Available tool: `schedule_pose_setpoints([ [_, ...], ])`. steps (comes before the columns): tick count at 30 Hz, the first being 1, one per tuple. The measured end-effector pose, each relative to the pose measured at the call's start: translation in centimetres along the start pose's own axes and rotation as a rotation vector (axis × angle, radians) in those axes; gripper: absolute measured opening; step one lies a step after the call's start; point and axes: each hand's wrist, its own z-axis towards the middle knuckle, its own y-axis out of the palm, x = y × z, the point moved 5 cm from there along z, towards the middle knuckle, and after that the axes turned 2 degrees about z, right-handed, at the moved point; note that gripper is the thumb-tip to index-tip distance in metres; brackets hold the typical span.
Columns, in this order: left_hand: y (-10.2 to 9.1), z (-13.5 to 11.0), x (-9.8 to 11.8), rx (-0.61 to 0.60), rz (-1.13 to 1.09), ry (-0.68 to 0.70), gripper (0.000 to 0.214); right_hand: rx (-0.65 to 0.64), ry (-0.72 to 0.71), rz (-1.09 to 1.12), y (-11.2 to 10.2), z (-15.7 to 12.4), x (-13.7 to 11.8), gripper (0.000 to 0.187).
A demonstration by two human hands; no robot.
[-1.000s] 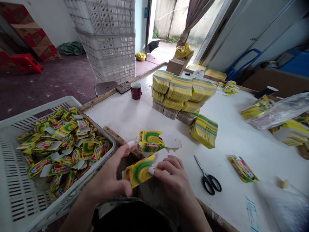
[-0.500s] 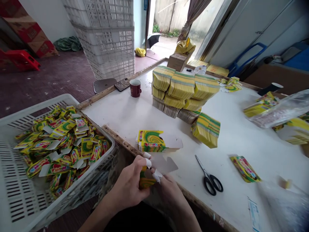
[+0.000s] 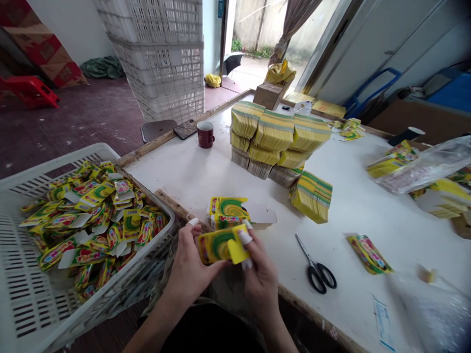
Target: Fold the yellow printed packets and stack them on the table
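Between my two hands, over the table's near edge, is a small yellow and green cardboard box (image 3: 216, 245) with a yellow flap standing out at its right end. My left hand (image 3: 189, 267) grips its left end, thumb along the lower edge. At the right end, my right hand (image 3: 260, 274) holds the box by the flap, with white wrappings on the fingertips. Just beyond lies a small stack of flat printed cartons (image 3: 230, 208) with white flaps pointing right. Black-handled scissors (image 3: 318, 274) rest to the right, and farther right is a single flat carton (image 3: 369, 253).
A white plastic crate (image 3: 22, 255) full of small boxes (image 3: 99, 206) stands at my left. Bundled yellow cartons (image 3: 275, 130) are piled mid-table, near a maroon mug (image 3: 205, 135) and a phone (image 3: 186, 129). Clear plastic bags (image 3: 423, 166) lie at the right.
The box has turned so its printed broad face shows, and it has risen slightly. My right hand has shifted to its right end, where the flap is now folded over.
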Motion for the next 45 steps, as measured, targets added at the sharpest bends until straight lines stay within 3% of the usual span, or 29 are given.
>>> schedule_pose_setpoints([
  [2, 0.2, -0.1, -0.6, -0.105, -0.235, -0.141, 0.076, 0.057, -0.018, -0.048, -0.7, 0.0, 0.4, 0.052],
  [5, -0.2, -0.2, -0.7, -0.134, -0.538, -0.202, 0.065, -0.051, -0.108, -0.125, -0.6, 0.2, 0.2, 0.039],
  [10, -1.0, -0.1, 0.0, -0.096, -0.51, -0.204, 0.041, -0.215, -0.159, -0.156, 0.1, 0.3, 0.2, 0.039],
  [15, -1.4, 0.5, 0.3, -0.075, -0.531, -0.212, 0.039, -0.291, -0.172, -0.16, -0.2, 0.6, -0.2, 0.036],
  [20, -1.4, 1.2, -0.1, -0.053, -0.624, -0.237, 0.04, -0.535, -0.096, -0.06, -0.8, 1.2, -0.5, 0.025],
  [22, -1.3, 1.3, -0.1, -0.068, -0.601, -0.239, 0.039, -0.521, -0.09, -0.071, -0.8, 1.3, -0.2, 0.025],
  [27, -1.1, 1.3, 0.2, -0.027, -0.617, -0.24, 0.037, -0.338, -0.142, -0.109, -0.2, 0.9, 0.7, 0.028],
  [35, -0.4, 0.9, -0.8, 0.025, -0.759, -0.305, 0.036, -0.488, -0.111, -0.159, -0.3, 2.0, 0.0, 0.022],
  [42, -0.8, 1.0, -0.5, 0.055, -0.755, -0.262, 0.032, -0.398, -0.158, -0.163, 0.4, 1.6, 0.2, 0.029],
  [45, -1.0, 0.9, -0.4, 0.073, -0.735, -0.248, 0.032, -0.426, -0.134, -0.159, 0.3, 1.7, 0.0, 0.027],
])
